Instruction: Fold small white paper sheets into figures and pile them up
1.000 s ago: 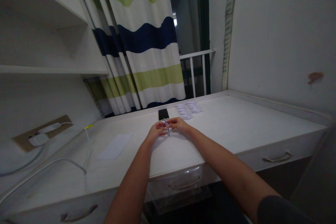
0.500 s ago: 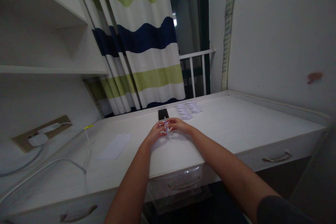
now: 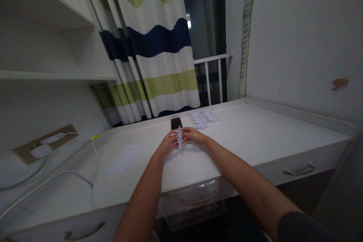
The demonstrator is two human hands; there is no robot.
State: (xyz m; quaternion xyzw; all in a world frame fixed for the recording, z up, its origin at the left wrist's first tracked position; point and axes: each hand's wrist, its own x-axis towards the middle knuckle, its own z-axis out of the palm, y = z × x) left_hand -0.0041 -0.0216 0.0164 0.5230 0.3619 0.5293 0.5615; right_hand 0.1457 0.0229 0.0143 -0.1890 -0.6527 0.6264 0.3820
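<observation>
So the folded paper (image 3: 179, 138) is right between the two hands, a bit below the middle of the frame. It's white with some purplish tint, and its long axis runs pretty much up and down in the frame, so you mostly get a skinny, pointy sliver.

The left hand (image 3: 168, 141) is on its left side and the right hand (image 3: 193, 135) on its right, fingers curled in toward each other. Looks to me like both are pinching the paper by its sides, though exactly which fingertips are doing the gripping is too small to tell. Neither hand is nearer, tbh; both seem to be touching it. The lower tip pokes down between them, and I can't tell whether it touches the worktop (image 3: 255, 128).

Around that: a dark phone (image 3: 176, 123) lies just above the hands in the frame, and a cluster of folded white pieces (image 3: 202, 118) sits near the right hand, up and to the right. Over in the lower left there's a flat white sheet (image 3: 124, 158), well apart from both hands, with the left one nearer to it.
</observation>
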